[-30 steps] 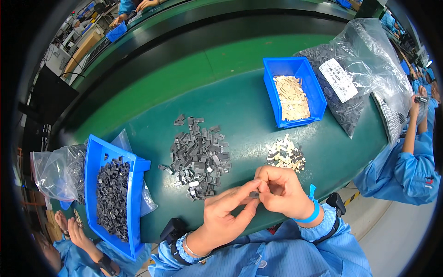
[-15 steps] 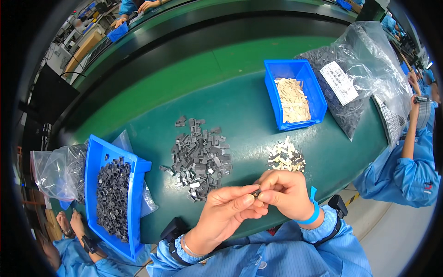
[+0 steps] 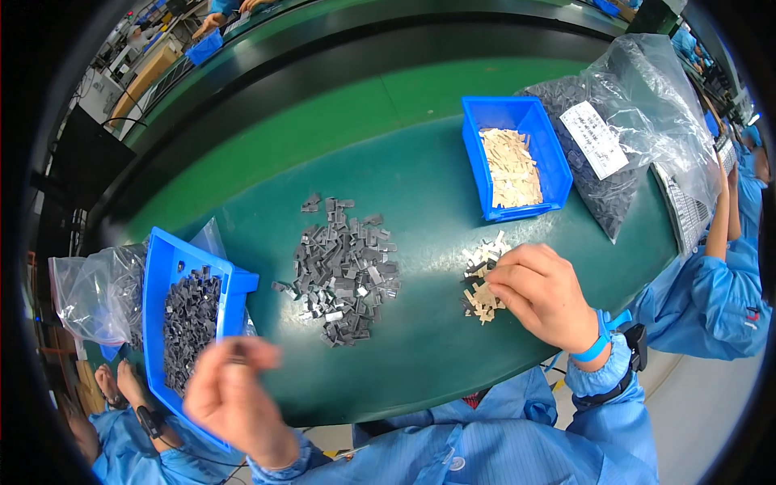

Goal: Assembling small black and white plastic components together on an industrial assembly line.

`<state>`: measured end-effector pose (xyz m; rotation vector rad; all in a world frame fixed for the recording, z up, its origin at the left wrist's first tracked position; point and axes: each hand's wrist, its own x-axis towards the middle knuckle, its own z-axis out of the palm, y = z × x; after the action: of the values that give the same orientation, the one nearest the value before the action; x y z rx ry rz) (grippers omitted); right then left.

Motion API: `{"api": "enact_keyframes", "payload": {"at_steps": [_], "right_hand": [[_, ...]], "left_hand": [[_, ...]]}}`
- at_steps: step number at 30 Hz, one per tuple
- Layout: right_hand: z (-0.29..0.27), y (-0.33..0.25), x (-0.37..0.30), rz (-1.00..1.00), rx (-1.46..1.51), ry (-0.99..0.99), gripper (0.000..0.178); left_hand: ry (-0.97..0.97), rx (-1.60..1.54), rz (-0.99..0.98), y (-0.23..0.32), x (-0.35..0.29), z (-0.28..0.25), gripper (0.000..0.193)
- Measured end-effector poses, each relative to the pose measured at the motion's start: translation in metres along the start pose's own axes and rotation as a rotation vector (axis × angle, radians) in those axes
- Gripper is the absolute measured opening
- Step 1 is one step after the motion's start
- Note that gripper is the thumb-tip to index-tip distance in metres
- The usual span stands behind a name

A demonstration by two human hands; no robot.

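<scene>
My left hand (image 3: pixel 238 400), smeared by motion, is beside the near right rim of a blue bin (image 3: pixel 242 283) filled with small dark grey plastic parts. A small dark part (image 3: pixel 238 354) shows pinched between its thumb and fingers. On the right, my right hand (image 3: pixel 550 303) reaches over a small pile of cream and black strips (image 3: pixel 483 301). Its thumb and forefinger are pinched together at the pile's edge; what is between them is too small to make out. Between the hands lies a loose heap of dark grey plastic parts (image 3: pixel 347 259).
A blue bin of cream strips (image 3: pixel 477 170) stands at the back right, beside a clear bag of dark parts (image 3: pixel 602 194) with a white label. Another bag (image 3: pixel 93 295) lies left. The green table (image 3: pixel 420 364) curves near me. Co-workers in blue sit at both sides.
My hands have parted from in front of me, where they worked together on a small dark part. The left moved left to the bin, the right moved right and up to the strip pile.
</scene>
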<state>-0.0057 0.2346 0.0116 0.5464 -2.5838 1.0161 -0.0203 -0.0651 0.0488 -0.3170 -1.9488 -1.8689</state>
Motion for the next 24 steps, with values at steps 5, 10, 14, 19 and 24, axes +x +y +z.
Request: {"api": "enact_keyframes", "payload": {"at_steps": [5,10,14,19,24], "right_hand": [[0.005,0.005,-0.001,0.021,-0.147,-0.175,0.018],[0.017,0.011,0.002,0.056,-0.242,-0.232,0.02],[0.022,0.015,0.005,0.031,-0.277,-0.264,0.02],[0.021,0.018,0.011,-0.005,-0.257,-0.283,0.012],[0.022,0.02,0.015,-0.033,-0.249,-0.317,0.014]], "left_hand": [[0.368,0.819,0.204,-0.001,0.021,-0.066,0.029],[0.146,1.36,0.333,-0.001,0.027,-0.054,0.036],[-0.072,1.014,0.345,0.0,0.01,-0.004,0.036],[-0.471,0.466,0.216,-0.01,-0.009,0.05,0.029],[-0.607,0.182,0.002,-0.025,-0.021,0.071,0.03]]}}
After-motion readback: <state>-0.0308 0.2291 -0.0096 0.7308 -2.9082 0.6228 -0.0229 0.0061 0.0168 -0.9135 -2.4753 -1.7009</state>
